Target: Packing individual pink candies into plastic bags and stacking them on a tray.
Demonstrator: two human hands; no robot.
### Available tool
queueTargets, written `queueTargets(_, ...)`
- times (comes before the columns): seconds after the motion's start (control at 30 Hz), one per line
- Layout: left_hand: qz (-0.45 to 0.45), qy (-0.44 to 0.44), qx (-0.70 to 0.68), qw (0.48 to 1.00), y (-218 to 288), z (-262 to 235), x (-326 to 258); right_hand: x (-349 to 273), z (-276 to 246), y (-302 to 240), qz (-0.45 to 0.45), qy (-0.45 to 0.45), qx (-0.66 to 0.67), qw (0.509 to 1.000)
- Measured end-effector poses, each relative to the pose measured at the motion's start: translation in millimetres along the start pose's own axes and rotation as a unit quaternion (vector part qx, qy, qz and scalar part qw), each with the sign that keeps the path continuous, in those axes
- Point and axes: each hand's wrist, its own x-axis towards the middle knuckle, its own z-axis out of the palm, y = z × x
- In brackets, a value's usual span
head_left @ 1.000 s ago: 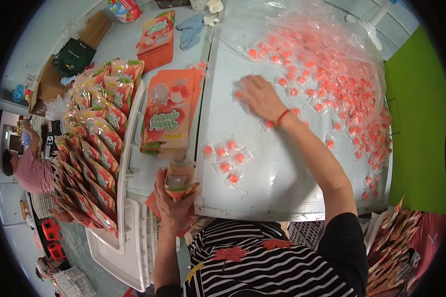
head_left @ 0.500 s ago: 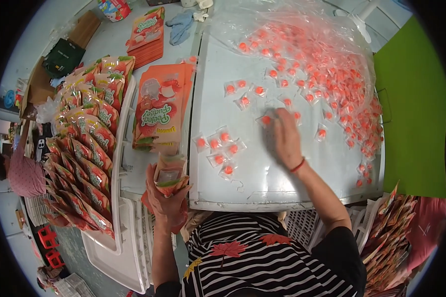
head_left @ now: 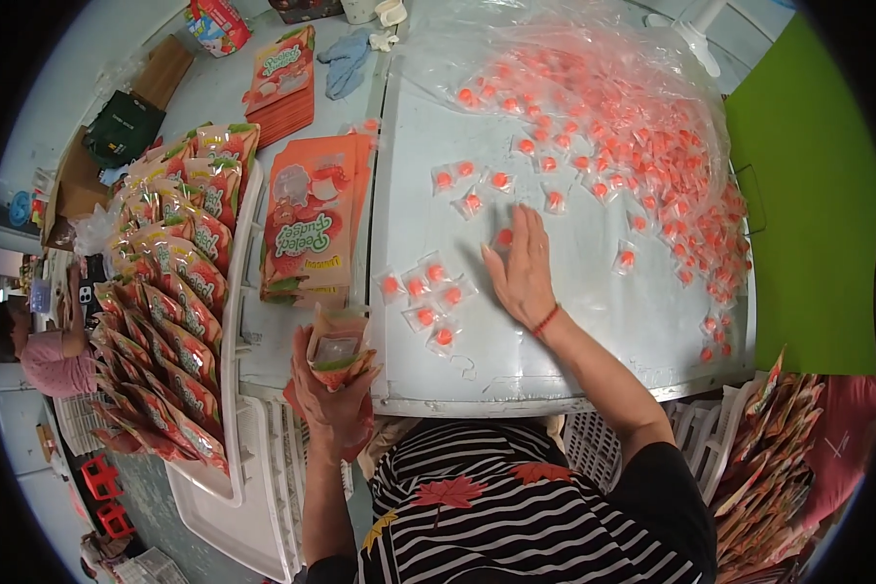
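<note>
My left hand is wrapped round a standing pouch with a red front, its mouth gaping upward at the table's front edge. Through the mouth a small clear packet or window shows, too unclear to name. My right hand lies palm down over the pale tabletop, fingers stretched out. Beside its thumb and fingers is a wrapped red candy; what is under the palm is hidden. Between both hands lies a small group of wrapped candies. More loose candies lie beyond my right hand.
A big candy heap under clear plastic film spreads at the far right, beside a green panel. Flat pouches are stacked left of the tabletop. Filled pouches stand in a white tray. Another person is at far left.
My right hand has moved left and a little nearer me, with the candy by its thumb shifting left. A candy near its fingers is now out of sight. My left hand still holds the pouch.
</note>
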Motion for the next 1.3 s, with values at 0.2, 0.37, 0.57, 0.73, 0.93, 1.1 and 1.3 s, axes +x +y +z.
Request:
queueTargets(0.2, -0.037, 0.004, 0.010, 0.999, -4.5, -10.0, -3.3, 80.2, 27.4, 21.7, -0.075, -0.043, -0.082, 0.993)
queueTargets(0.37, -0.082, -0.001, -0.013, 0.997, -3.9, -11.7, -11.3, 102.8, 51.2, 20.2, -0.162, -0.153, -0.112, 0.968)
queueTargets(0.57, -0.080, -0.007, -0.016, 0.997, -4.8, -6.7, 0.1, 66.5, 75.4, -31.5, -0.214, -0.106, -0.007, 0.971)
queueTargets(0.73, -0.102, -0.014, -0.063, 0.993, -4.7, -3.8, 2.7, 105.7, 31.6, 21.8, -0.159, -0.039, -0.001, 0.987)
queueTargets(0.93, -0.088, -0.014, -0.049, 0.995, -6.0, 1.6, -4.9, 125.3, -11.8, 120.3, -0.071, -0.048, -0.174, 0.981)
queueTargets(1.1, -0.090, -0.014, -0.056, 0.994, -1.3, 2.3, 1.1, 100.9, -7.5, 106.7, -0.077, -0.094, -0.137, 0.983)
queueTargets(1.3, -0.087, -0.008, -0.052, 0.995, -4.8, 1.5, -3.4, 100.8, -47.8, 120.1, 0.232, 0.065, 0.482, 0.842)
